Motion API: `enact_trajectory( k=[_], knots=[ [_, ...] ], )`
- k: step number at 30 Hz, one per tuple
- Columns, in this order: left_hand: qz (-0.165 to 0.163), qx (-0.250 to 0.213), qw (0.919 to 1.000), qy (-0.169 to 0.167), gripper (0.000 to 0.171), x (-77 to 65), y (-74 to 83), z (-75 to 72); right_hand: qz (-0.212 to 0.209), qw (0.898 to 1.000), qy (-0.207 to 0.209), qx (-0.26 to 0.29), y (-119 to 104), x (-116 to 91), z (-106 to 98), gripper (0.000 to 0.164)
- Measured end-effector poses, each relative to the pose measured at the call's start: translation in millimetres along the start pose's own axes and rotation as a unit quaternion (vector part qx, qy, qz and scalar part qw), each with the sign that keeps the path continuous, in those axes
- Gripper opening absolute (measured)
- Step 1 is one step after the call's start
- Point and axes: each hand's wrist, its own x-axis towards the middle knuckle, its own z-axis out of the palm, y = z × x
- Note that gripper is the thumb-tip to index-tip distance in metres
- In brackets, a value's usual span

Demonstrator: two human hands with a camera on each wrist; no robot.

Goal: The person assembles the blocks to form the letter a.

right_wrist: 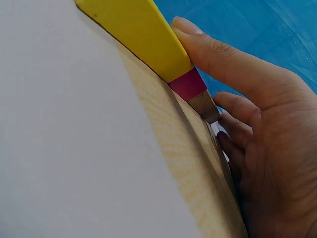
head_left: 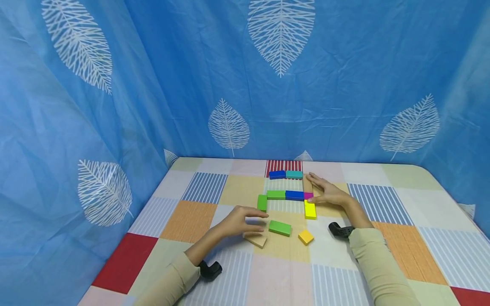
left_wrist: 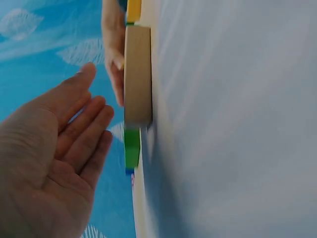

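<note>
In the head view my left hand [head_left: 237,222] hovers above a plain wooden block [head_left: 255,239], fingers apart and holding nothing. The left wrist view has this wooden block [left_wrist: 137,74] upright in the picture beside my fingers. My right hand [head_left: 330,194] lies at the right side of the block layout. Its thumb touches the yellow block [head_left: 310,210] near the magenta block [head_left: 308,196], and its fingers reach along another plain wooden block [head_left: 307,183]. Seen from the right wrist, the thumb rests at the edge of the yellow block [right_wrist: 141,37], with the fingers partly hidden behind the wooden block [right_wrist: 205,107].
Blue [head_left: 294,195] and green [head_left: 276,194] blocks form a row, with a green block [head_left: 262,203] at its left end. Farther back lie a blue [head_left: 277,174] and a teal block [head_left: 294,174]. A loose green block [head_left: 280,228] and a yellow-orange block [head_left: 306,237] lie nearer.
</note>
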Motion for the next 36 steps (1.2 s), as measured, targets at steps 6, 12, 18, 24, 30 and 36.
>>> enact_trajectory(
  k=[6,12,18,24,30,36],
  knots=[
    [-0.026,-0.008,0.999,-0.036,0.047,-18.4,-8.5,-9.1,-0.009,1.0,0.005,0.009,1,-2,-3,0.096],
    [-0.003,0.031,0.9966,-0.076,0.041,-22.7,-11.6,-7.6,-0.004,1.0,-0.001,0.011,5,-4,-2,0.096],
    [-0.019,0.025,0.9982,-0.051,0.033,-22.5,-17.3,-11.3,-0.005,1.0,0.003,0.02,4,-5,0,0.096],
    [-0.051,0.009,0.9987,-0.003,0.03,-16.4,-27.8,-16.9,-0.018,1.0,0.0,0.024,3,-5,2,0.095],
    [-0.053,0.019,0.9984,0.003,0.031,-7.9,-24.4,-12.7,-0.028,0.999,-0.004,0.028,4,-3,4,0.094],
    [-0.036,0.03,0.9989,0.003,0.032,2.5,-18.1,-2.1,-0.016,1.0,-0.003,0.022,1,-1,2,0.095]
  ],
)
